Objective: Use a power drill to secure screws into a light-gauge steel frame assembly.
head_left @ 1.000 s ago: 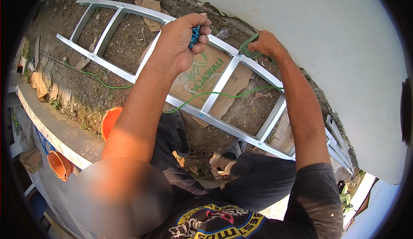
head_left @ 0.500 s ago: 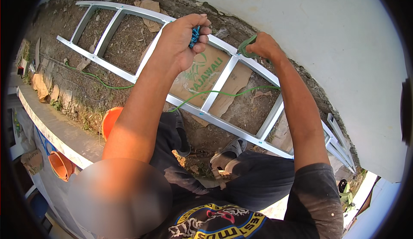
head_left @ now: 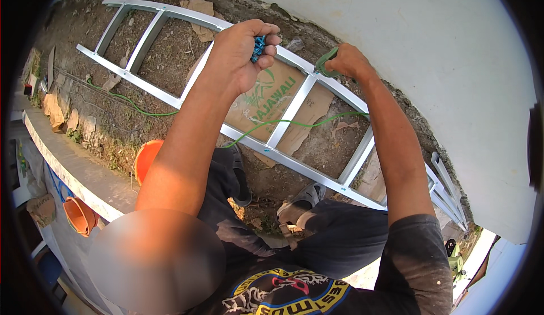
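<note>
My left hand (head_left: 243, 54) is raised over the metal frame, its fingers curled round a bunch of blue screws (head_left: 258, 49). At the frame's far rail, my right hand (head_left: 348, 61) grips a green power drill (head_left: 326, 63), largely hidden behind the fingers. The drill's front end is at the joint where a crossbar (head_left: 294, 110) meets that rail. The silver ladder-like frame (head_left: 306, 171) lies across the ground, with small blue screw heads showing at several joints. A green cord (head_left: 272, 122) runs over it and passes behind my right forearm.
Flattened cardboard (head_left: 266, 102) lies beneath the frame on bare soil. A pale wall (head_left: 430, 49) rises along the far side. An orange bucket (head_left: 148, 159) stands by my left forearm, and another orange bucket (head_left: 80, 216) is beyond the concrete ledge (head_left: 73, 165). Loose metal profiles (head_left: 450, 193) lie at right.
Both hands keep their grip and almost the same place. The view has shifted very slightly; nothing else has visibly moved.
</note>
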`<state>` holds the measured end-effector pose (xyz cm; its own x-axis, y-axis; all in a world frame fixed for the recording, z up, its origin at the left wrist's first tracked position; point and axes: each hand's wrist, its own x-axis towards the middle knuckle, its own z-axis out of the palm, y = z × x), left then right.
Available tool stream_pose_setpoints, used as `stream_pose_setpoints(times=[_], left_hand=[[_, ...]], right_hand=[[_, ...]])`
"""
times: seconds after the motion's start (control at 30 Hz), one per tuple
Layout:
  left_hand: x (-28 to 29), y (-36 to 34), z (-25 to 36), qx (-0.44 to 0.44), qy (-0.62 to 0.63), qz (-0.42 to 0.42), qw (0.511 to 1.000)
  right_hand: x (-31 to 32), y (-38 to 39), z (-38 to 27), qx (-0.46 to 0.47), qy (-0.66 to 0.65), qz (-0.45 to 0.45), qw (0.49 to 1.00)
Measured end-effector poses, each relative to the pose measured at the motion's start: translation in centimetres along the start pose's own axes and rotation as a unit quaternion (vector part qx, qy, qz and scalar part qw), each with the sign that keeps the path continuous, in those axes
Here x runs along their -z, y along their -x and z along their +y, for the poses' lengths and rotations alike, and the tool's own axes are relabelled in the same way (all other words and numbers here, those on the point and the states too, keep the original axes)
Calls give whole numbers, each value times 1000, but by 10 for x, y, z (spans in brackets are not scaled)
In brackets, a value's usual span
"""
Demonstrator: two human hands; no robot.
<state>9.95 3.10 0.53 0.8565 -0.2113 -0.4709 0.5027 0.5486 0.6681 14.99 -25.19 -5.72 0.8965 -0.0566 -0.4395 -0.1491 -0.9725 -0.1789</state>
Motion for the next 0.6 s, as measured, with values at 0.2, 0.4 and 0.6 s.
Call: stream_pose_setpoints(times=[0.2, 0.4, 0.6], left_hand=[[-1, 5, 3, 0, -1, 4, 1000], [-3, 2, 1, 0, 3, -1, 1000], [-5, 4, -1, 6, 1, 5, 1000]], right_hand=[[-1, -4, 9, -22, -31, 8, 999], [-5, -8, 21, -19, -52, -3, 998], [-5, -2, 13, 7, -29, 10, 999]])
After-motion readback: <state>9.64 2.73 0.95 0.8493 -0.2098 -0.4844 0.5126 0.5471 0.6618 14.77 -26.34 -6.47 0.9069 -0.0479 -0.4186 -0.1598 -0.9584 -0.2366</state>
